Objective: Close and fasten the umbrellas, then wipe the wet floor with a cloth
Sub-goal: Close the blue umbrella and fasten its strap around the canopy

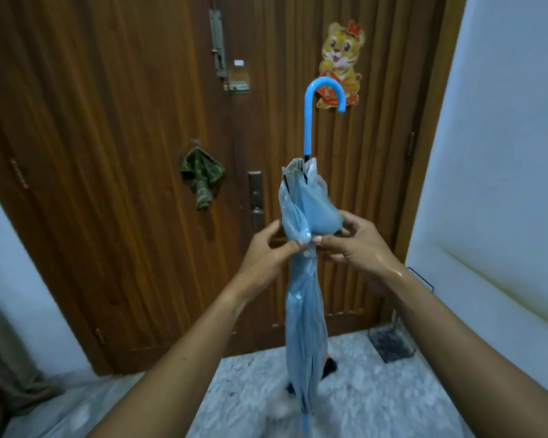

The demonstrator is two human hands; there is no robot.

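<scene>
1. Umbrella [302, 305]: light blue, folded, held upright in front of the door [124, 153], tip down near the floor [361, 399]. The canopy is gathered but loose, bulging above the hands and narrower below them.
2. Handle [310, 121]: blue crook at the top of the umbrella, its hook curving to the right, seen against the door.
3. Left hand [266, 251]: at the left side of the umbrella's middle, fingers curled, thumb and fingertips pinching the gathered fabric.
4. Right hand [358, 245]: at the right side of the umbrella's middle, fingers closed around the bulge of fabric, fingertips meeting the left hand's at the waist of the canopy. The wrist looks wet.
5. Dark object [328, 368]: behind the lower umbrella, on the floor; too hidden to identify.
6. Floor: pale marble pattern, below the umbrella.
7. Door: brown wood, directly behind the umbrella.
8. Green cloth [203, 178]: hanging on the door, left of the umbrella.
9. Tiger sticker [340, 63]: on the door, behind the handle's hook.
10. Bolt [218, 47]: on the door, upper left of the handle.
11. Dark mat [391, 343]: on the floor, right of the umbrella, by the wall.
</scene>
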